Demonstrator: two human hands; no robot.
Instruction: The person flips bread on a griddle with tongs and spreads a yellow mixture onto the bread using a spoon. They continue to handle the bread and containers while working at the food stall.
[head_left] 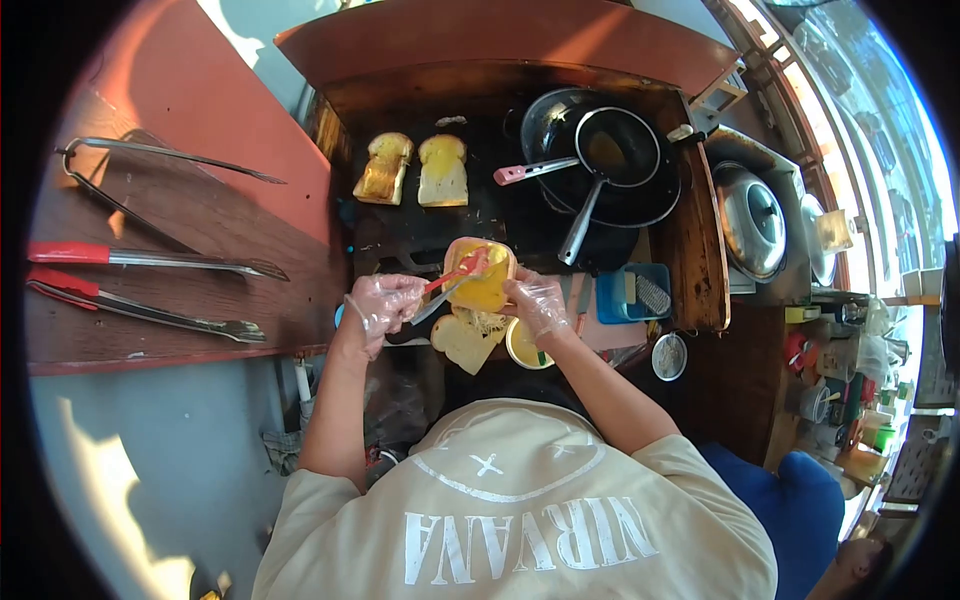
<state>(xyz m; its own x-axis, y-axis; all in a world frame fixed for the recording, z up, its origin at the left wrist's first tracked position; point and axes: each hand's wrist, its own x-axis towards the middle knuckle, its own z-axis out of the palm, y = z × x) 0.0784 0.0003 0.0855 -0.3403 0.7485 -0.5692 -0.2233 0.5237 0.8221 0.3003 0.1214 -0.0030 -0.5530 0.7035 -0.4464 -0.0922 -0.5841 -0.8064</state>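
My left hand (385, 305), in a clear plastic glove, grips a red-and-metal utensil (458, 273) whose red end lies on a slice of bread topped with yellow cheese (485, 285). My right hand (538, 305), also gloved, holds that slice by its right edge, just above the near edge of the dark griddle (480, 215). Directly under the slice lies another bread slice (462, 342) with pale shreds on it. A small round tub of yellow spread (525, 347) sits beside my right wrist.
Two toasted slices (385, 168) (443, 170) lie at the griddle's far side. Stacked black pans (612, 160) and a pink-handled tool (528, 172) stand to the right, with a blue tray (635, 292) and a metal lid (750, 220). Several tongs (150, 262) lie on the left wooden counter.
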